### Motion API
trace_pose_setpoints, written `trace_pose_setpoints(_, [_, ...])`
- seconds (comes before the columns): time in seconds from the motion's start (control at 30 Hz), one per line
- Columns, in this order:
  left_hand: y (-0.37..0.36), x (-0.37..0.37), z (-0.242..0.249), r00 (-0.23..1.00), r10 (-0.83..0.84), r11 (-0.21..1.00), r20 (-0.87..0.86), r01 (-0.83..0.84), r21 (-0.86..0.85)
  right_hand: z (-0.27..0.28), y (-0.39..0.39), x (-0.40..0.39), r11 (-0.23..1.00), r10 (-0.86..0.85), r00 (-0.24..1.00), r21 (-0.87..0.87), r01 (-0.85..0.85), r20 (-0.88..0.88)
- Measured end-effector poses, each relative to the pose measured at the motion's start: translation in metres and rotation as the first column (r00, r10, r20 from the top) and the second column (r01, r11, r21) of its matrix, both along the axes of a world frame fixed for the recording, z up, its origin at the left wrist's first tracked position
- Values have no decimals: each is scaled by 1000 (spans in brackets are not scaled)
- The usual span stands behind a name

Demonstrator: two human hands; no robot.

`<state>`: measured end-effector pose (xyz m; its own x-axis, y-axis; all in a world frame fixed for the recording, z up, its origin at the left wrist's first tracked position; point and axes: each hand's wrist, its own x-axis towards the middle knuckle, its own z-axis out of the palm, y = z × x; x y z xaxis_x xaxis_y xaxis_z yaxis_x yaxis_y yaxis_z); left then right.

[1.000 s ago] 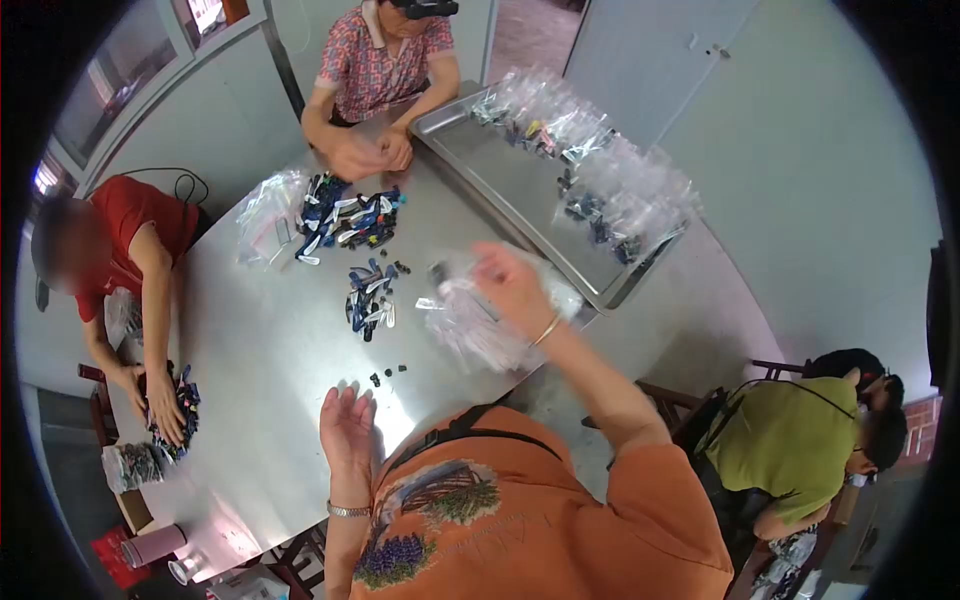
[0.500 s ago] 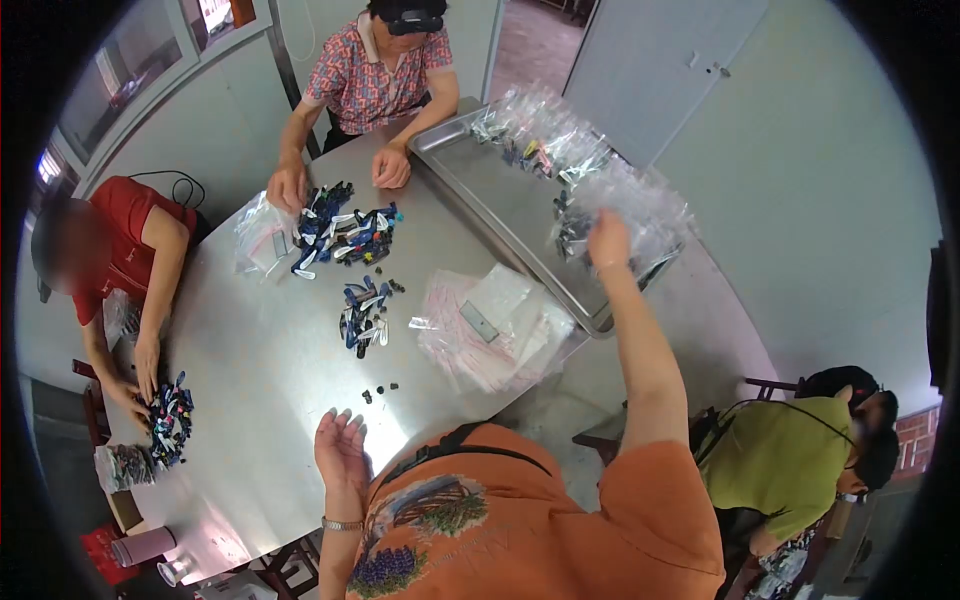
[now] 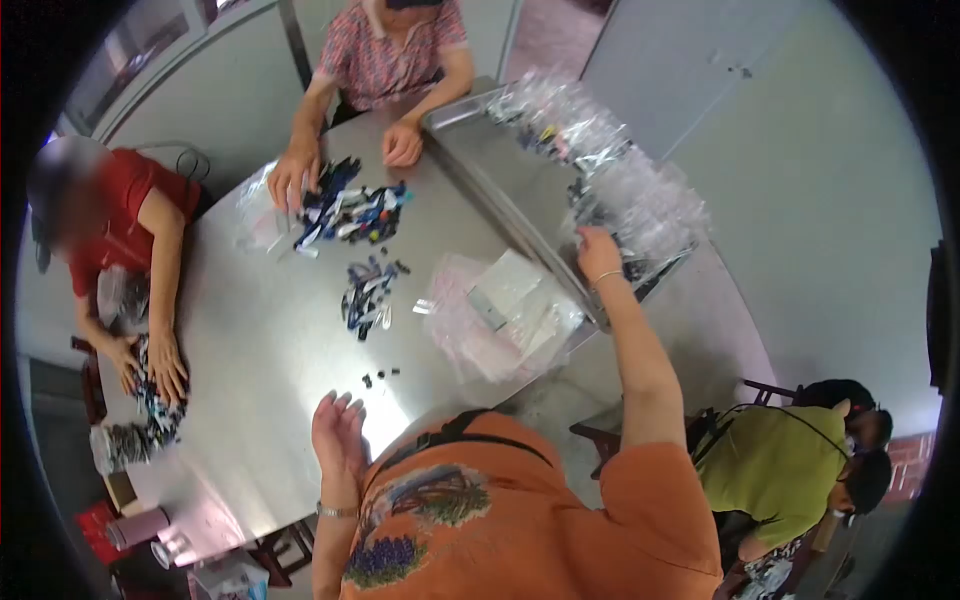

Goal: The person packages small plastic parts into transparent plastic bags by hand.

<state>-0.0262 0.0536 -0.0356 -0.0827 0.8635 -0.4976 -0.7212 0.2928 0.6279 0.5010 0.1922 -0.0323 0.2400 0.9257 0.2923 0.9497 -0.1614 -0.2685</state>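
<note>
On the metal table [image 3: 250,340] stands a long tray [image 3: 505,160], with filled bags [image 3: 650,205] heaped inside, flat bags [image 3: 525,335] beside it, its raised rim [image 3: 500,205] between. The step in hand seems a reach into that tray; the next move calls for clearing the rim. The right hand [image 3: 598,252] has curled fingers, grip impossible to tell; the left hand's [image 3: 338,430] are loosely spread, nothing seen in them. Beyond lie clip-like pieces [image 3: 368,295] and dark bits [image 3: 368,382]
</note>
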Motion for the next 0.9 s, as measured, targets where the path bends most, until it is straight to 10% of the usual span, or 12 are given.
trace_pose_setpoints(0.27, [-3, 2, 0, 999, 41, 999, -24, -41, -12, 57, -44, -124, 937, 278, 933, 277, -212, -229])
trace_pose_setpoints(0.37, [-2, 2, 2, 998, 52, 998, -26, -53, -24, 55, -49, -158, 846, 521, 853, 139, -515, -10])
trace_pose_setpoints(0.7, [-5, 3, 5, 998, 63, 998, 29, -63, 7, 38, -43, -195, 912, 407, 911, -84, -402, 58])
trace_pose_setpoints(0.9, [-5, -1, 2, 1000, 12, 999, 21, -13, 40, 48, -38, -119, 955, -77, 991, 293, 41, 113])
